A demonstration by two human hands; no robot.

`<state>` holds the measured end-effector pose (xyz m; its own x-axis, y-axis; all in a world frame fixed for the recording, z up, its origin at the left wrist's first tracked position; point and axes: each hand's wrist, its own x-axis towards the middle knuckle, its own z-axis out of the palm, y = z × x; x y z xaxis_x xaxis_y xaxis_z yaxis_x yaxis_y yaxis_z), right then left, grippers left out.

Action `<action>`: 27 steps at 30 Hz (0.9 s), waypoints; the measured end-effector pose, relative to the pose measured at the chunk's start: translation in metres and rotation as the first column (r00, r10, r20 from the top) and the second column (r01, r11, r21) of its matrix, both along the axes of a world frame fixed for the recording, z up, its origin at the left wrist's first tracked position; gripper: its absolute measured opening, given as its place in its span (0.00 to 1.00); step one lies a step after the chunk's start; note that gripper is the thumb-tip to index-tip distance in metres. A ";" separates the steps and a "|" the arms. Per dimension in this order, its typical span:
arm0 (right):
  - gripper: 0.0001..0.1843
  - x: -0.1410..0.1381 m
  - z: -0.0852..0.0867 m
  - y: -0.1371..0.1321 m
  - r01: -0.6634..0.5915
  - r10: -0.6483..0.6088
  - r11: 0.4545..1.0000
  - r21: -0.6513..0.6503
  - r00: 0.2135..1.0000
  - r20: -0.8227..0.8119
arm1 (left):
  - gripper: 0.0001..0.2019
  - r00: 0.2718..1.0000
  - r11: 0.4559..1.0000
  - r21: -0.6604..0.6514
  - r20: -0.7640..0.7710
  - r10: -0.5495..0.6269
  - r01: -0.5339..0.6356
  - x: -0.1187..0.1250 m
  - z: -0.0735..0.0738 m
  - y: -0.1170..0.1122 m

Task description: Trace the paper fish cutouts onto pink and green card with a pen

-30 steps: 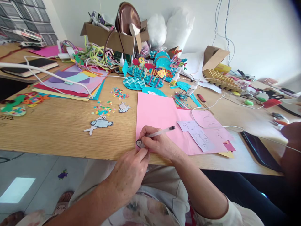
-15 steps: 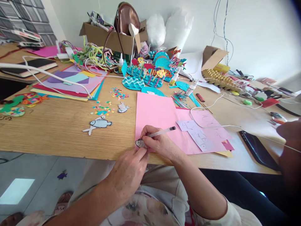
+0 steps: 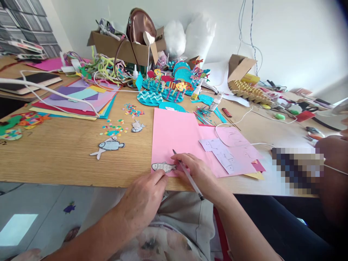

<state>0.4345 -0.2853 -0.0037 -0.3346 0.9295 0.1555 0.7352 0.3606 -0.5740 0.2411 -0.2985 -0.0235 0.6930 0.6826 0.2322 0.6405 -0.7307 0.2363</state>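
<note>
A white paper fish cutout (image 3: pixel 162 166), outlined in dark ink, lies at the lower left corner of a pink paper sheet (image 3: pixel 175 130). My left hand (image 3: pixel 146 194) presses its closed thumb and fingers against the cutout's lower edge at the table front. In my right hand (image 3: pixel 202 177) is a clear pen (image 3: pixel 191 181), its tip pointing up and away to the left, off the paper fish. Fingertips of that hand touch the fish's tail end. To the left lie a blue paper fish (image 3: pixel 111 145) and a smaller grey fish (image 3: pixel 137 126).
Paper dots (image 3: pixel 114 128) and a coloured paper stack (image 3: pixel 81 99) lie left. Blue sea-themed crafts (image 3: pixel 149 98) and glue bottles stand behind the pink sheet. A purple sheet with sketches (image 3: pixel 220 154), a white cable (image 3: pixel 217 132) and a blurred-out object (image 3: pixel 296 170) are right.
The pen has swung round: its tip has lifted from the fish and points away from me. My right hand has shifted right, uncovering the fish's body. The camera view has shifted slightly.
</note>
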 end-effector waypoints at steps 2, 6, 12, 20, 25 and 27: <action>0.15 0.001 -0.002 -0.001 -0.021 0.021 1.000 -0.004 0.999 0.031 | 0.14 0.999 1.000 -0.022 0.034 -0.009 0.010 -0.002 0.003 0.003; 0.16 0.001 -0.004 -0.001 -0.030 0.029 0.999 0.013 0.998 0.063 | 0.14 0.985 0.998 0.048 0.169 -0.045 0.037 -0.008 0.011 0.017; 0.17 0.000 -0.007 -0.002 0.013 -0.013 1.000 0.024 0.999 0.033 | 0.16 0.993 0.998 0.035 0.097 -0.064 0.061 -0.006 0.018 0.039; 0.18 0.000 -0.015 -0.011 0.039 -0.034 0.997 0.069 0.997 -0.073 | 0.12 0.992 0.991 -0.059 0.027 -0.121 0.123 0.003 0.012 0.049; 0.18 0.001 -0.010 -0.008 0.086 -0.081 0.996 0.012 0.967 -0.243 | 0.19 0.936 0.943 -0.268 0.338 -0.100 0.198 0.004 0.019 0.056; 0.17 0.001 -0.003 -0.005 0.127 -0.117 0.992 0.012 0.939 -0.325 | 0.19 0.879 0.935 -0.305 0.477 -0.016 0.182 -0.002 0.026 0.064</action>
<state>0.4351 -0.2903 -0.0071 -0.1461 0.9528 0.2663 0.5520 0.3019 -0.7773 0.2394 -0.2348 0.0027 0.6310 0.7095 0.3138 0.3257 -0.6094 0.7228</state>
